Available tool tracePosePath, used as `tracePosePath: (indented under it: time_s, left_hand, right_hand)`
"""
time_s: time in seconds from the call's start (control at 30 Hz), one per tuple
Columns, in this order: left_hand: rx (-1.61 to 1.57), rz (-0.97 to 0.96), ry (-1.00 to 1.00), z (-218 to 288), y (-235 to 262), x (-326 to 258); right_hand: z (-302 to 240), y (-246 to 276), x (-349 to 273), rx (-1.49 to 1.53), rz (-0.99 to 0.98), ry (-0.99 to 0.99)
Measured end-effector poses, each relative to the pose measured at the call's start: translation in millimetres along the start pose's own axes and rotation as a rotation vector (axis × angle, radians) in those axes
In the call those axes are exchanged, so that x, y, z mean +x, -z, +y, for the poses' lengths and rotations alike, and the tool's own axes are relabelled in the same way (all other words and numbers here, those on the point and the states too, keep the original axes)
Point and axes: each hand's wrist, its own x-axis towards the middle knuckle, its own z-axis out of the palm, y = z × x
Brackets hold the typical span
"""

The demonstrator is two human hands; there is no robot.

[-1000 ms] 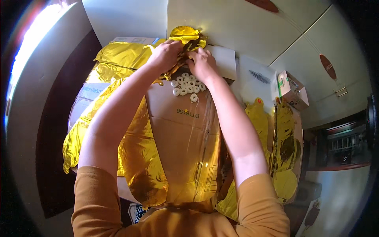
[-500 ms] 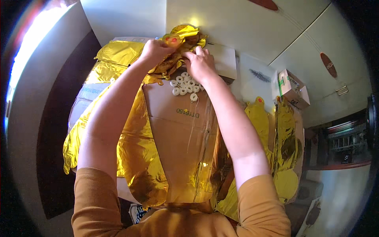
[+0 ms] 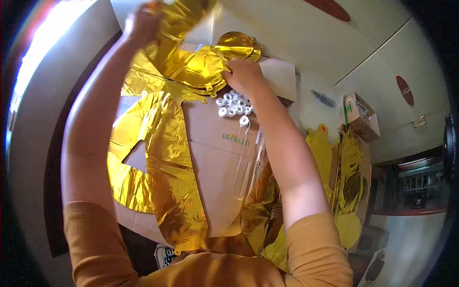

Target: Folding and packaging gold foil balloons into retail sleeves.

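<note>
At the far left my left hand (image 3: 142,21), smeared by motion, is raised and closed on a flat gold foil balloon (image 3: 184,16). Its foil hangs down toward more crumpled gold foil (image 3: 203,64) at the back of the cardboard. My right hand (image 3: 245,76) has its thumb and fingers closed at the right edge of that foil. Just below the right hand lie several small white ribbon rolls (image 3: 232,104), one with a loose tail. A large flat gold foil balloon (image 3: 174,191) with a triangular hole lies spread at the left.
The brown cardboard (image 3: 213,167) lies under everything. More flat gold foil balloons (image 3: 351,177) rest at the right, near a small open carton (image 3: 362,117). A pale box (image 3: 278,76) stands behind my right hand, against white cabinet doors (image 3: 306,38).
My left hand has moved up and left, lifting gold foil with it. Crumpled foil at the back has spread out. My right hand stays near the same place at the foil.
</note>
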Motion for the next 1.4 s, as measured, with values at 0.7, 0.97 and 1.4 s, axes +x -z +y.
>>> tracePosePath:
  time_s: [0.7,0.97,1.4]
  left_hand:
    - [-0.465,-0.651,-0.332,166.4,167.9,-181.7]
    - [-0.503,-0.376,-0.923,259.8,107.6,-245.6]
    - [-0.445,-0.699,-0.955,181.7,46.9,-352.5]
  right_hand:
    - [-44.8,181.2,-172.8,0.142,0.605,0.477]
    - [-29.8,209.9,-295.7,0.732,0.033,0.028]
    - [57.8,301.6,-310.9,0.044,0.656,-0.033]
